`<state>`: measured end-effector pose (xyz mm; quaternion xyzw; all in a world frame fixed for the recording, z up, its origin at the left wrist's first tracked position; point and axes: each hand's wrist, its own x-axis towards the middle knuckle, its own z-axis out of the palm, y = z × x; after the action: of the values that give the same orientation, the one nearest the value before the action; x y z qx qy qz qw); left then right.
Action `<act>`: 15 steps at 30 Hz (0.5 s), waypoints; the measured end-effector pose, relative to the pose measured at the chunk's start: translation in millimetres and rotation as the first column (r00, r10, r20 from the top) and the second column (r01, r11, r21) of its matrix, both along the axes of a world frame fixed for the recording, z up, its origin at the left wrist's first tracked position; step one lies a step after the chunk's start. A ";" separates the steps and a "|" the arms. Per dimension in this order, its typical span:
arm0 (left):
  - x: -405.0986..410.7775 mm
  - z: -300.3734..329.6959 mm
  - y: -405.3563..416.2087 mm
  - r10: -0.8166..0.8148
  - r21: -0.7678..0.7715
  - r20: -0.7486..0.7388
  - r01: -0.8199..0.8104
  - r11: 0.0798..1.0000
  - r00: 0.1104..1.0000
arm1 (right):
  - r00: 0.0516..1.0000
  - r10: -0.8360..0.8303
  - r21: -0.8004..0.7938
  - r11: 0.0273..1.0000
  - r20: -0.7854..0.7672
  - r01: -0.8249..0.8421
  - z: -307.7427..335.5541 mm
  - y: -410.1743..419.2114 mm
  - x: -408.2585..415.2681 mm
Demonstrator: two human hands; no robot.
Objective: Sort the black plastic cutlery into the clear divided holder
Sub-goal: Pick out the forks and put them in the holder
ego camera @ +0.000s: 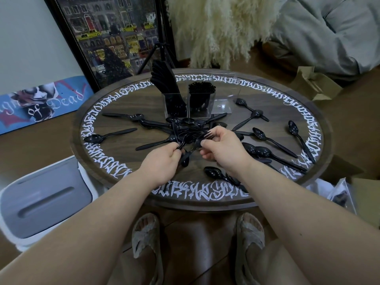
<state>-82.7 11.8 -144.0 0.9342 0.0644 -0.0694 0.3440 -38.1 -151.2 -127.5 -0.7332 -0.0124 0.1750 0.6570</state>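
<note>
Both hands work at the cutlery pile mid-table. Left hand [162, 161] has fingers curled, pinching black fork handles [186, 150] at its fingertips. Right hand [221, 147] is curled too, thumb and fingers gripping forks [206, 134] with tines poking out toward the pile. Tangled heap of black cutlery [181, 128] sits just beyond the fingers, touching what they hold. Clear divided holder [197, 105] stands farther back, near the far edge of the round table [127, 188]; knives [166, 85] fill its left compartment, black handles the middle, right one looks bare. Loose spoons [265, 135] lie scattered right of the right hand, more to the left.
</note>
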 end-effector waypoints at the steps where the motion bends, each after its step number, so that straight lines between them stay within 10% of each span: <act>1: 0.0 -0.3 -0.5 -0.008 -0.022 -0.003 0.008 1.000 1.000 | 1.000 0.009 0.032 0.999 -0.023 -0.008 0.5 -0.3 -1.1; 15: -2.4 6.0 -0.4 -0.207 0.069 -0.046 0.209 0.975 0.977 | 0.822 0.294 -0.574 0.818 0.488 0.048 -4.0 -7.1 -4.6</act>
<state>-85.1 11.4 -137.9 0.9462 -0.0247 -0.1206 0.2992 -42.7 -158.3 -131.5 -0.9090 -0.2004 -0.0059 0.3653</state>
